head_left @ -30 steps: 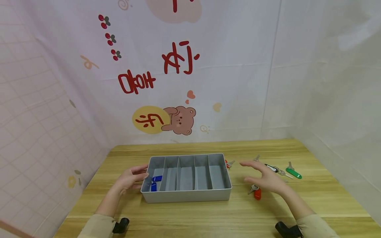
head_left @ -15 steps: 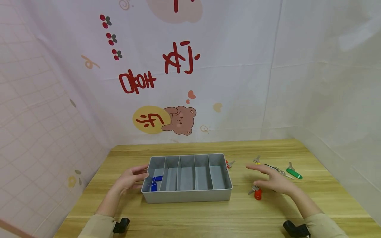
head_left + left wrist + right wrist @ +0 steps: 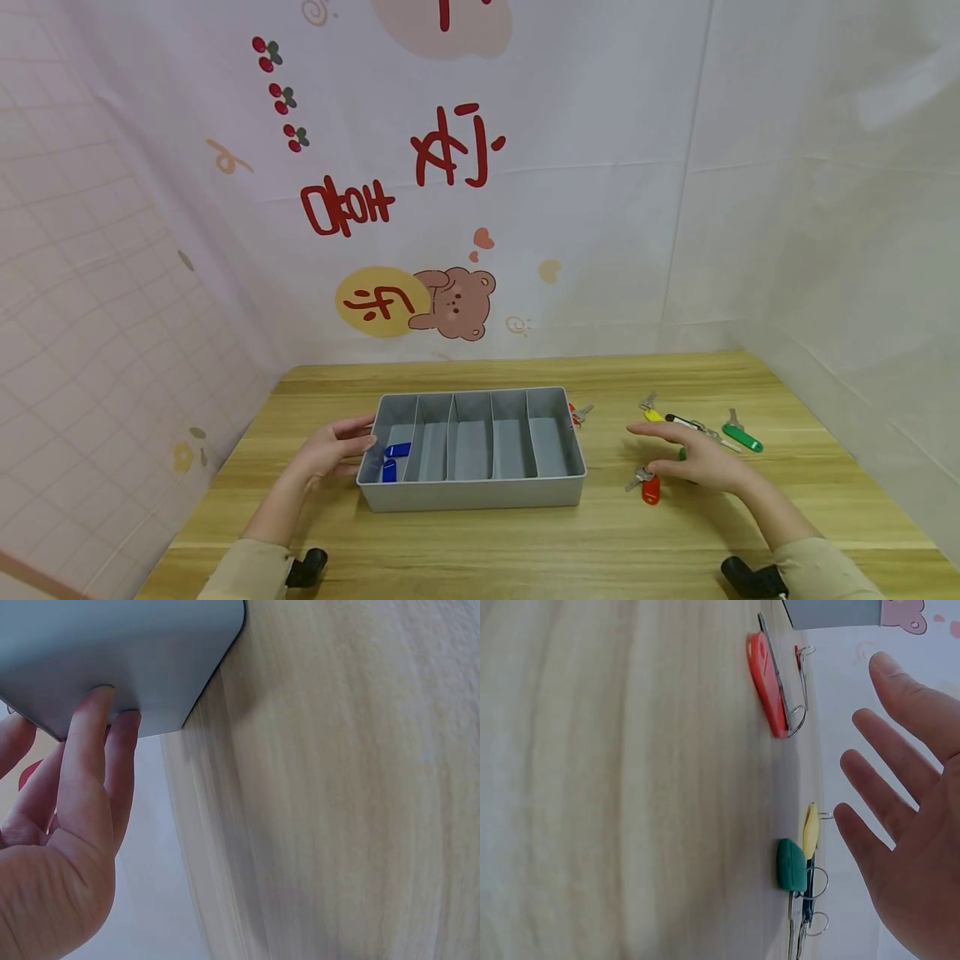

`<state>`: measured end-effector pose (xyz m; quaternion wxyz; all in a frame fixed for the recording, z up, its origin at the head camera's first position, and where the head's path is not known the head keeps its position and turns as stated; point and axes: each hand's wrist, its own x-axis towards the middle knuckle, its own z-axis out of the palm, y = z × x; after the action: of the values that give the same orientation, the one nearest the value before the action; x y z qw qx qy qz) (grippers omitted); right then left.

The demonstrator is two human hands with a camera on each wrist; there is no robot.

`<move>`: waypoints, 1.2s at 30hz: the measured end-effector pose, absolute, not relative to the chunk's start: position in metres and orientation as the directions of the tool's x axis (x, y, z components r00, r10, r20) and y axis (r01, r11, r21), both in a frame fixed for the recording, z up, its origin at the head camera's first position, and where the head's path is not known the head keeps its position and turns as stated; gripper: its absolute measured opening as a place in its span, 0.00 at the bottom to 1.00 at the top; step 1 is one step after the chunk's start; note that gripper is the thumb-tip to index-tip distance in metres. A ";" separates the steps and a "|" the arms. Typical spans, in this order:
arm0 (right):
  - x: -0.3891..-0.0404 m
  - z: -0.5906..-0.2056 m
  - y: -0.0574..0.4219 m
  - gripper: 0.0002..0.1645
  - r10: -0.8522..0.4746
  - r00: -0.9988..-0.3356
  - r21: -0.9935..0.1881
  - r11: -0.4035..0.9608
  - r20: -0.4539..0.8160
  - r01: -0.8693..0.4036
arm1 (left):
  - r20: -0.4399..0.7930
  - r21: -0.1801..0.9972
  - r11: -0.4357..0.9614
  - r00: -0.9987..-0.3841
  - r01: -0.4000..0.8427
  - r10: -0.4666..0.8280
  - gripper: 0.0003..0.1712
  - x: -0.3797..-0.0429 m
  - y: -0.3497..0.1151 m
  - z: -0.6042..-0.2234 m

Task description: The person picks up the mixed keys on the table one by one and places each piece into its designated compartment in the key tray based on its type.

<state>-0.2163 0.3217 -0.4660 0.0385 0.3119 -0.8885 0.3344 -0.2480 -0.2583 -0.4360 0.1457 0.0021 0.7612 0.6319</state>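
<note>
A grey divided box (image 3: pixel 468 497) stands on the table, two blue key tags (image 3: pixel 389 471) in its leftmost compartment. At its left end my left hand (image 3: pixel 327 453) touches the wall; in the left wrist view, fingertips (image 3: pixel 94 701) press flat against the outer side. My right hand (image 3: pixel 693 461) hovers right of the box, fingers spread and holding nothing. Just below its thumb lies a red key tag (image 3: pixel 651 492) with a key. A green key tag (image 3: pixel 791 864) is mostly hidden by this hand in the head view. Behind it lies a yellow key tag (image 3: pixel 653 415).
Farther right are a black-and-white key tag (image 3: pixel 684 422) and another green key tag (image 3: pixel 742 438) with its key. Behind the box's right end, another red key tag (image 3: pixel 574 415) partly shows. A printed cloth (image 3: pixel 600 208) hangs along the table's back edge.
My right hand has moved right and slightly down, uncovering the yellow key tag and part of the green one. The left hand stays at the box's left end.
</note>
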 end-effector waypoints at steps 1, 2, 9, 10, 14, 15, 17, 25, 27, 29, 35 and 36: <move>-0.216 -0.466 0.322 0.31 -0.537 -0.796 -0.566 0.578 0.280 -0.588 | -0.219 0.963 0.201 -0.957 -0.181 0.190 0.37 -0.248 -0.258 -0.436; -0.217 -0.467 0.323 0.31 -0.543 -0.790 -0.561 0.574 0.284 -0.597 | -0.221 0.963 0.201 -0.957 -0.182 0.190 0.37 -0.248 -0.258 -0.436; -0.220 -0.471 0.329 0.29 -0.610 -0.743 -0.547 0.537 0.275 -0.642 | -0.219 0.963 0.198 -0.958 -0.181 0.186 0.38 -0.248 -0.258 -0.435; -0.221 -0.472 0.330 0.29 -0.620 -0.733 -0.544 0.526 0.281 -0.654 | -0.218 0.964 0.198 -0.958 -0.180 0.188 0.38 -0.248 -0.258 -0.435; -0.224 -0.477 0.332 0.27 -0.648 -0.697 -0.519 0.500 0.307 -0.693 | -0.217 0.965 0.189 -0.957 -0.182 0.190 0.38 -0.247 -0.257 -0.435; -0.225 -0.478 0.332 0.26 -0.654 -0.688 -0.509 0.495 0.316 -0.704 | -0.220 0.965 0.184 -0.957 -0.185 0.189 0.38 -0.247 -0.257 -0.435; -0.227 -0.480 0.333 0.24 -0.664 -0.674 -0.501 0.484 0.324 -0.718 | -0.220 0.966 0.179 -0.957 -0.187 0.191 0.38 -0.247 -0.257 -0.435; -0.233 -0.484 0.333 0.20 -0.699 -0.617 -0.494 0.418 0.361 -0.762 | -0.225 0.966 0.171 -0.956 -0.194 0.186 0.39 -0.249 -0.259 -0.436; -0.234 -0.485 0.333 0.19 -0.702 -0.616 -0.492 0.420 0.357 -0.763 | -0.223 0.966 0.174 -0.956 -0.190 0.191 0.39 -0.249 -0.259 -0.436; -0.234 -0.485 0.333 0.18 -0.701 -0.620 -0.486 0.429 0.353 -0.762 | -0.221 0.967 0.174 -0.956 -0.189 0.191 0.39 -0.249 -0.259 -0.436; -0.238 -0.490 0.335 0.19 -0.708 -0.616 -0.479 0.431 0.347 -0.765 | -0.225 0.966 0.168 -0.957 -0.195 0.183 0.39 -0.250 -0.258 -0.436; -0.239 -0.491 0.335 0.19 -0.711 -0.612 -0.481 0.425 0.346 -0.767 | -0.227 0.966 0.166 -0.957 -0.198 0.180 0.39 -0.249 -0.258 -0.436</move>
<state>-0.2391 0.3355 -0.4908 0.0449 0.4383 -0.8430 0.3086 -0.2495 -0.2580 -0.4358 0.1463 -0.0062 0.7494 0.6458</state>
